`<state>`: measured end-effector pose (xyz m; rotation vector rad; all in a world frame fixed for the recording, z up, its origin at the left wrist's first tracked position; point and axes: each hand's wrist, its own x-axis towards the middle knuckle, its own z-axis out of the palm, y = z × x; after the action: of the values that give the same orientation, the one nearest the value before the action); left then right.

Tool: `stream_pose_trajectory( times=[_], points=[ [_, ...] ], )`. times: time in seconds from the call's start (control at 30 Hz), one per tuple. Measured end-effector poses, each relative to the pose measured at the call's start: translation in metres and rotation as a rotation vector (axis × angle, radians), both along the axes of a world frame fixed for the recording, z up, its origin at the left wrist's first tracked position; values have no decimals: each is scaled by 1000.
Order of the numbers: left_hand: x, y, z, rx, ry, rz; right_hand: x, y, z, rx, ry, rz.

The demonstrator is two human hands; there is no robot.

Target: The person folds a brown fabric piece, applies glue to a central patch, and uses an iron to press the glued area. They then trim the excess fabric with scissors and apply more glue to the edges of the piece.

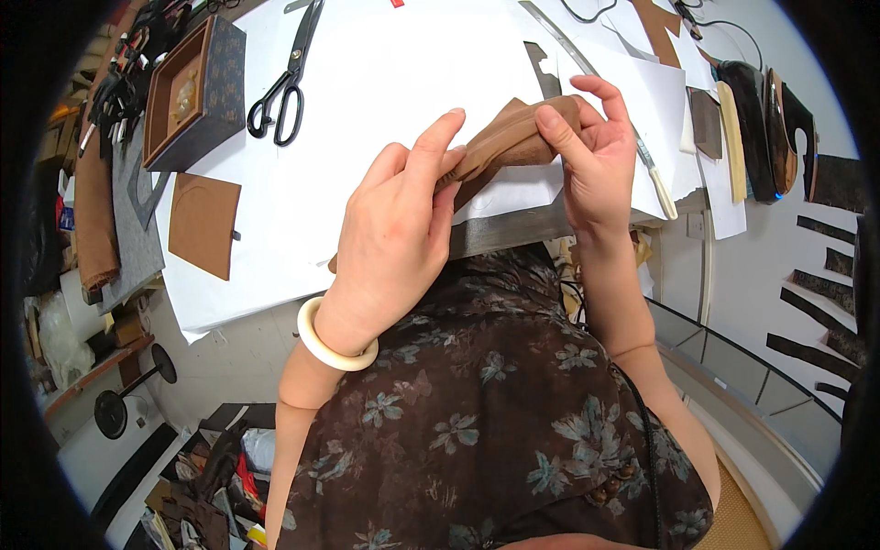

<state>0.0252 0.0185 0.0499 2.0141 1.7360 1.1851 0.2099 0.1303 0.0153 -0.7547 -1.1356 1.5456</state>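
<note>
A folded piece of brown leather [509, 137], with a raised seam or ridge along it, is held up over the near edge of the table. My left hand [394, 215] pinches its left end between thumb and fingers, with the index finger extended. At the other end, my right hand [600, 156] grips it with the thumb on top, index finger raised and the other fingers partly hidden behind it. A cream bangle [337, 353] circles my left wrist.
White paper covers the table [321, 192]. Black-handled shears [290, 87], a patterned box [215, 92] and a flat brown leather panel [203, 225] lie on the left. At right rests a long thin metal blade with a cream handle [662, 192]. Dark strips [811, 312] hang beyond.
</note>
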Motion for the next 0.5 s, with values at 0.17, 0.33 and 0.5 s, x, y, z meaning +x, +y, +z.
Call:
stream_pose_trajectory(
  times=[0.17,0.33,0.5],
  points=[
    [3,-2,3,-38,-13,9,-1,-7,-6,-126,197,-76],
    [2,-3,1,-48,-39,23,15,4,-9,-77,58,58],
    [1,0,1,-27,-48,5,23,10,-8,-94,-34,170]
  ],
)
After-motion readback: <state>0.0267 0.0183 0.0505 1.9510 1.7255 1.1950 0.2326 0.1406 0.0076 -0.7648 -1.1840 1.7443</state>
